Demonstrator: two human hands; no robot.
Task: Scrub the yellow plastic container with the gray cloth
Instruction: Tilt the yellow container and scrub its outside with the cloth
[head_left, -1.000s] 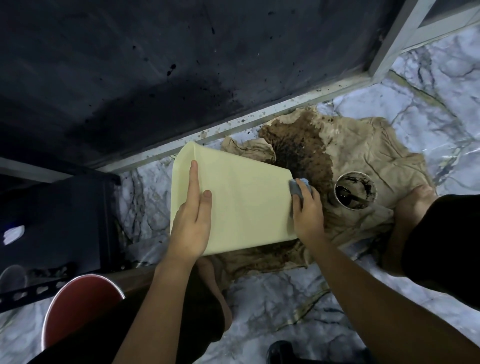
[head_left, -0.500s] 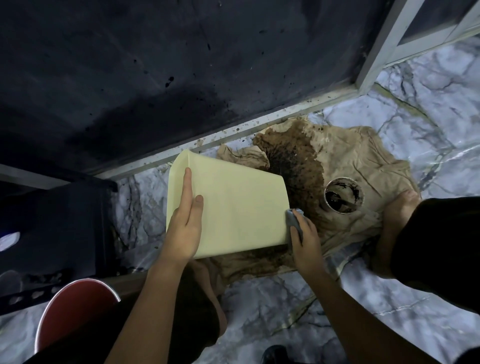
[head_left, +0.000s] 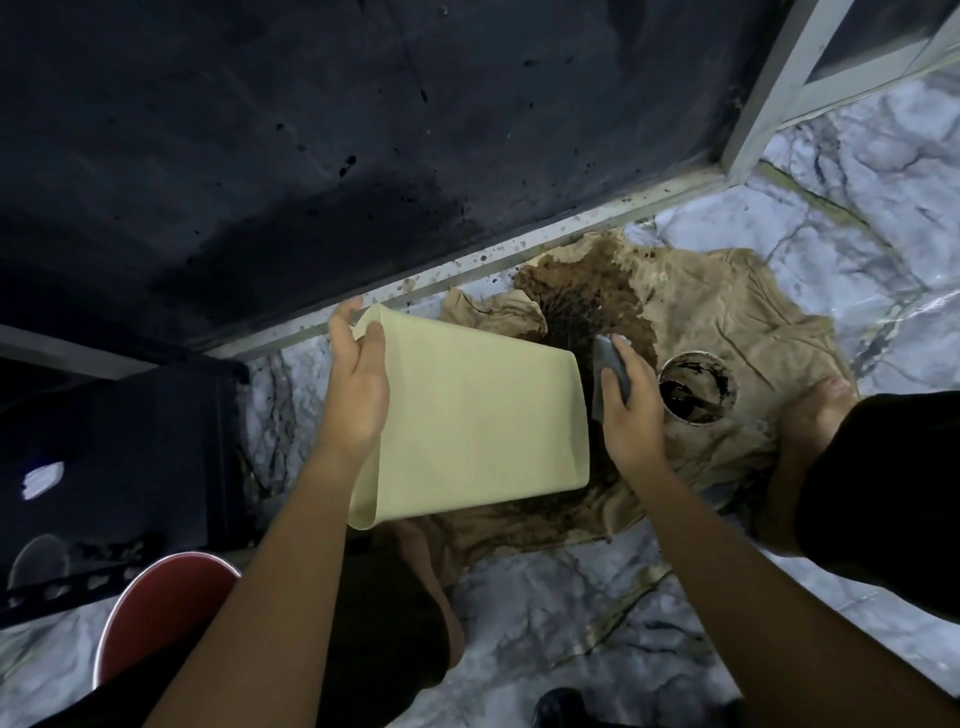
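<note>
The yellow plastic container (head_left: 478, 415) lies on its side over the floor, its open rim at the left and its base at the right. My left hand (head_left: 356, 384) grips the rim at the far left corner, fingers curled over the edge. My right hand (head_left: 631, 410) holds the gray cloth (head_left: 608, 376) folded against the container's base end on the right. Most of the cloth is hidden between my fingers and the base.
A stained brown rag (head_left: 727, 332) is spread on the marble floor (head_left: 571, 597) under the container. A small round pot (head_left: 696, 387) of black paste stands on the rag beside my right hand. A dark wall panel (head_left: 363, 130) rises behind, and a red stool (head_left: 156, 608) is at lower left.
My left hand slid from flat on the container's side up to grip the rim corner. My right hand and the cloth moved up along the base end.
</note>
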